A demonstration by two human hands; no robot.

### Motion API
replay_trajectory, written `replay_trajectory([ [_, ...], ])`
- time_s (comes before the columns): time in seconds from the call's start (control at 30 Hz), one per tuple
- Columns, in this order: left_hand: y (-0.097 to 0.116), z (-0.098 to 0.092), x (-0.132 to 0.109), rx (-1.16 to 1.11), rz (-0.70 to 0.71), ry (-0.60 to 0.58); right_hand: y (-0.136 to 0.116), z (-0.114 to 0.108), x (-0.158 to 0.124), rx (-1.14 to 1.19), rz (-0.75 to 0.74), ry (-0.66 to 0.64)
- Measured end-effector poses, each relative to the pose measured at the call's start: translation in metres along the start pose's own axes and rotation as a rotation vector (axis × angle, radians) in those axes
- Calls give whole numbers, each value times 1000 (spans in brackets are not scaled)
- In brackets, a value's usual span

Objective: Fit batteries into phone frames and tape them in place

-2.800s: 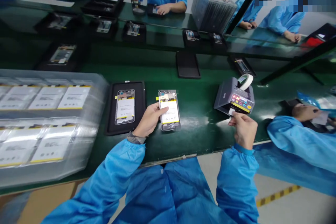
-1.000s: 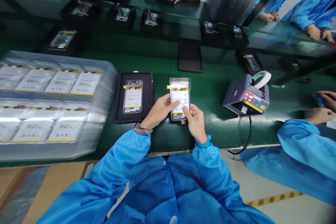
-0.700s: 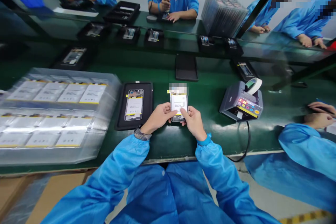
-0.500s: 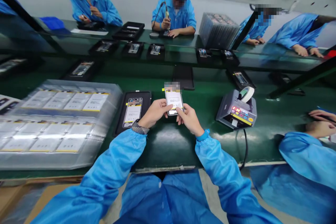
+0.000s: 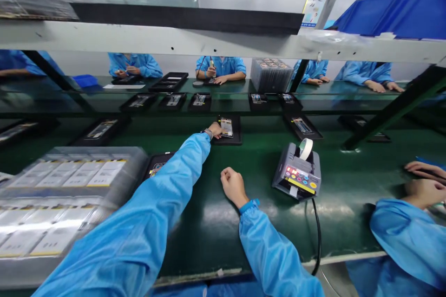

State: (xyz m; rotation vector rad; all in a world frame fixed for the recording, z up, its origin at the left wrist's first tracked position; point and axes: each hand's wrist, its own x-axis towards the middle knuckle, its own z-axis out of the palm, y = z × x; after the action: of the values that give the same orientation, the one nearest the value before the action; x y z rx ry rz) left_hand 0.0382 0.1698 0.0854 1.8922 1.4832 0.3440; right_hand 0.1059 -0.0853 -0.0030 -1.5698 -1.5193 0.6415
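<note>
My left hand [image 5: 216, 130] is stretched far forward, its fingers closed on the left edge of an opened smartphone [image 5: 226, 127] with a white battery inside. That smartphone lies in a black tray [image 5: 237, 135] on the green bench. Nearer to me, my right hand [image 5: 234, 186] rests above the bench with its fingers curled in and nothing visible in them. A second black tray [image 5: 148, 167] with another opened phone [image 5: 156, 167] is partly hidden behind my left sleeve.
At left stands a clear plastic stack of trays [image 5: 130, 155] holding several white batteries [image 5: 106, 173]. A grey tape dispenser [image 5: 298, 171] with a cable sits to the right. More phones in black trays line the back and the glass shelf. A co-worker's hands [image 5: 425, 181] are at far right.
My left hand has carried the smartphone forward and set it in the black tray. The right hand has let go of it and curled up nearer me. The view has tilted up.
</note>
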Motion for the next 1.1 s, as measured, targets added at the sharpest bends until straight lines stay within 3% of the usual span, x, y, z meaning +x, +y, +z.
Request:
replay_trajectory([
  [0.1,-9,-10,7,138,7,78,0,-1,0,-74,-13,-18],
  [0.17,-20,-27,3,204,35,115,0,-3,-1,-98,-12,-25],
  [0.3,-59,-90,-28,292,-17,65,-2,-7,-4,-107,2,-56],
  [0.43,-118,-176,-102,323,-159,102,-4,-10,-4,-142,-11,-73],
  [0.53,-169,-236,-180,328,-283,230,-7,-9,-6,-225,-3,-99],
  [0.6,-202,-263,-233,311,-385,332,-11,-8,-6,-290,26,-113],
  [0.7,-246,-276,-301,226,-468,453,-17,-6,-7,-375,75,-118],
  [0.8,-274,-267,-342,94,-410,566,-23,-2,-2,-439,108,-142],
  [0.97,-288,-258,-358,-5,-321,675,-30,1,22,-470,152,-212],
  [1.1,-284,-266,-356,50,-327,715,-29,2,36,-469,179,-134],
])
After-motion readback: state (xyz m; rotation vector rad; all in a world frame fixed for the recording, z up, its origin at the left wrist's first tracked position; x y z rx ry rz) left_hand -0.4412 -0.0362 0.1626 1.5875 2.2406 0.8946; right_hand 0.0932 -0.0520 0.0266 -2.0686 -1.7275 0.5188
